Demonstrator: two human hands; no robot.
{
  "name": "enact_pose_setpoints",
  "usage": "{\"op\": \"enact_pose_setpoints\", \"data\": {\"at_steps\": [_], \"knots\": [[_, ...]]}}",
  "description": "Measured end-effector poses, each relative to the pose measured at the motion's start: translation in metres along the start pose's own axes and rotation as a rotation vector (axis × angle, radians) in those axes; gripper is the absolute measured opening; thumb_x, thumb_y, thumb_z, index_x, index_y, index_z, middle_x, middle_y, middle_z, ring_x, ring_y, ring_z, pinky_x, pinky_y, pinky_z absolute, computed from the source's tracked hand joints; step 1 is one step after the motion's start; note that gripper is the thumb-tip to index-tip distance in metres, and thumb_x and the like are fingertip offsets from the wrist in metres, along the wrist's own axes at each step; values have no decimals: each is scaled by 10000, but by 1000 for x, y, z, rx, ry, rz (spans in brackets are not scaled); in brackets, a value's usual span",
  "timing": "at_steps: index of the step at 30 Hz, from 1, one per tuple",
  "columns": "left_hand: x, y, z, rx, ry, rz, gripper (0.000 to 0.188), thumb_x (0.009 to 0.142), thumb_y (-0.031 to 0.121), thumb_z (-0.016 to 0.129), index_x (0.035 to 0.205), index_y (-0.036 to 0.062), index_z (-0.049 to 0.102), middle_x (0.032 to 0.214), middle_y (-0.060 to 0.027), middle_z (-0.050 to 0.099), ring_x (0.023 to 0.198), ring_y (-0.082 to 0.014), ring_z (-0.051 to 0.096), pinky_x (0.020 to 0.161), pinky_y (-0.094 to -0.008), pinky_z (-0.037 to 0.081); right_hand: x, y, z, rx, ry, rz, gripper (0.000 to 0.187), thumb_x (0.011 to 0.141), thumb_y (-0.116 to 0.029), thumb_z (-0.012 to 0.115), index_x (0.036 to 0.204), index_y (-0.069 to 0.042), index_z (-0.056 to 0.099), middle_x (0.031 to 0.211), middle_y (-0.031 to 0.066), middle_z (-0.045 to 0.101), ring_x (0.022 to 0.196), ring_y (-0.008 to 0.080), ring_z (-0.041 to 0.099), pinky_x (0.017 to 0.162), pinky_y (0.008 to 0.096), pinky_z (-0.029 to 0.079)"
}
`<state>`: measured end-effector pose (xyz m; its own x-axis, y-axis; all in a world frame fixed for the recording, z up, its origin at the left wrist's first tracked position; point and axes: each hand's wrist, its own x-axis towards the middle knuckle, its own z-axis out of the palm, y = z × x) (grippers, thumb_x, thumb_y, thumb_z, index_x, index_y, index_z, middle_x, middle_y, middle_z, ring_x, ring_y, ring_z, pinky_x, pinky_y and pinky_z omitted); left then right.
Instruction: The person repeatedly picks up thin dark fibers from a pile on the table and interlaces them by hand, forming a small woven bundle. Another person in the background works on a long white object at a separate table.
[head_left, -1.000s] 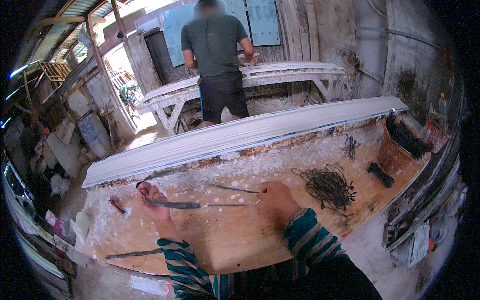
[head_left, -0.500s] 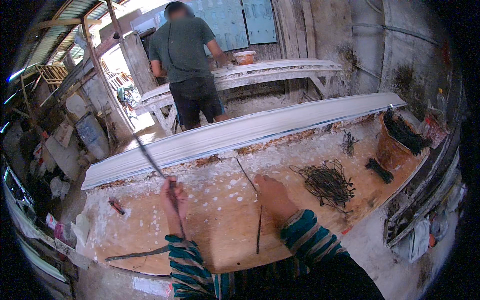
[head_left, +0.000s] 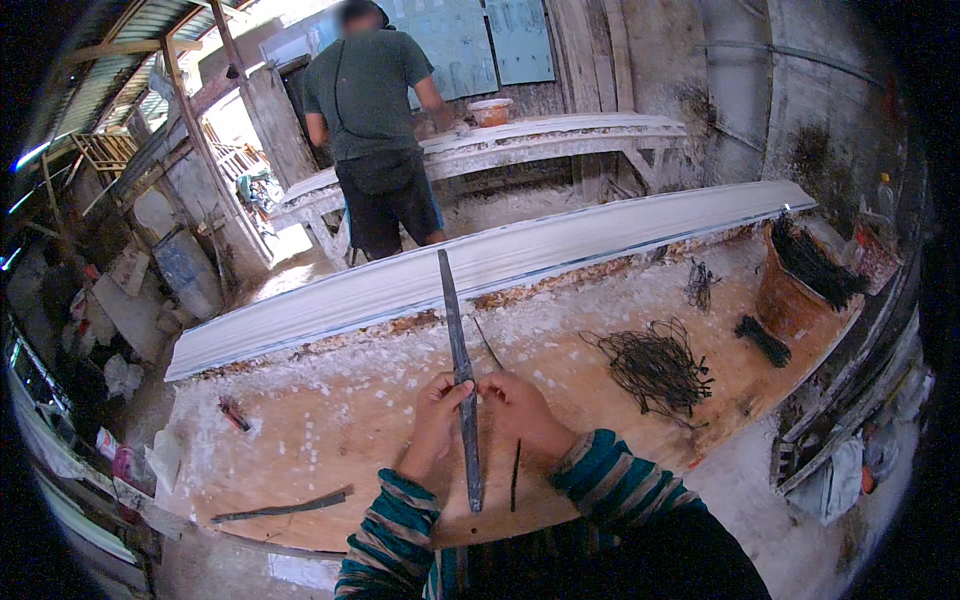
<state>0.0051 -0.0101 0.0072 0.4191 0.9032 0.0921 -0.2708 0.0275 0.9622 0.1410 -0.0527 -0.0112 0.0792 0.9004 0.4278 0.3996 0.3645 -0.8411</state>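
Note:
A long, flat, dark strip (head_left: 456, 330) stands lengthwise in front of me, its far end over the white board. My left hand (head_left: 436, 418) is closed on it at mid-length, with the thumb on top. Against the strip's right edge, my right hand (head_left: 530, 412) has its fingers pinched together; what they hold is hidden. A thin dark stick (head_left: 488, 342) shows just beyond the right hand. Another thin dark length (head_left: 516, 476) shows below it; whether the two are one piece I cannot tell. A shorter dark strip (head_left: 285, 506) lies at the near left of the wooden tabletop (head_left: 360, 440).
Behind the tabletop runs a long white board (head_left: 600, 232). To the right are a tangle of black cords (head_left: 655, 372), a small black bundle (head_left: 762, 341) and an orange-brown bucket (head_left: 785, 285) of black strands. A small reddish tool (head_left: 234, 414) lies left. A person (head_left: 370, 110) works at the far bench.
My left hand has brought the long strip rightward and turned it nearly upright, beside my right hand. The right hand has shifted slightly left and nearer. The far person has moved slightly.

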Motion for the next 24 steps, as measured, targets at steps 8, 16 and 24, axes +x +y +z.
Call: {"op": "enact_pose_setpoints", "data": {"at_steps": [8, 16, 24], "knots": [[-3, 2, 5, 38, 60, -67, 92, 790, 144, 606, 761, 58, 616, 641, 50, 541, 547, -29, 425, 495, -172, 306, 8, 3, -5, 475, -76, 315, 158, 830, -149, 558, 897, -11, 596, 795, -2, 580, 729, 66, 507, 670, 196, 400], [-1, -2, -3, 54, -15, -62, 110, 801, 147, 593, 829, 46, 626, 703, 39, 574, 599, -28, 459, 537, -165, 333, 9, -9, -17, 492, -123, 308, 122, 784, -87, 592, 871, -4, 611, 793, 5, 593, 706, 65, 515, 646, 195, 407], [3, -15, -3, -14, -53, -43, 100, 792, 101, 598, 851, 24, 621, 751, 15, 595, 635, -43, 480, 574, -181, 368, 10, 10, -14, 483, -32, 269, 123, 777, -136, 590, 805, -18, 616, 707, 8, 587, 672, 76, 517, 620, 220, 418]]}}
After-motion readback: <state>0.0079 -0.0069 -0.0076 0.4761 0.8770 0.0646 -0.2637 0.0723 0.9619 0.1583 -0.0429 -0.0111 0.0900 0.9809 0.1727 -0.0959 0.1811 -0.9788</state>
